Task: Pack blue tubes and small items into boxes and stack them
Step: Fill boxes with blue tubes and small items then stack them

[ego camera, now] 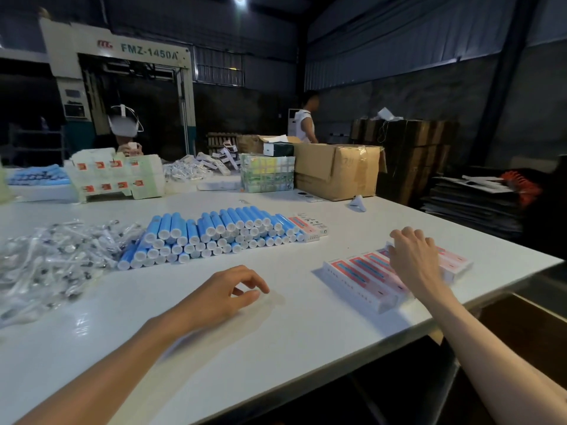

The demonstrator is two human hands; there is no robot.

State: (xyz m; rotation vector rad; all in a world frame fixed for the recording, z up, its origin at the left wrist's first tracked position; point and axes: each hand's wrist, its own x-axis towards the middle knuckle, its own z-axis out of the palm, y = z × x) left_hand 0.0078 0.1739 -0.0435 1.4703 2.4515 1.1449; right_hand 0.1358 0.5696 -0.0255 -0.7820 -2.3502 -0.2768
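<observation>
A pile of blue tubes [214,237] with white caps lies across the middle of the white table [276,332]. To its left is a heap of small items in clear wrappers [52,256]. A row of white-and-red boxes [359,277] lies side by side near the table's right edge. My right hand [414,259] rests on top of this row with fingers spread and lightly bent. My left hand [233,292] hovers over the bare table in front of the tubes, fingers loosely curled, holding nothing. Two more boxes [306,228] lie at the right end of the tube pile.
A large cardboard carton [337,170] stands at the far right of the table, beside stacked colourful packs [265,173]. Flat box blanks [116,176] lean at the far left. Two other people work at the far side. Folded cardboard [472,204] is piled right of the table.
</observation>
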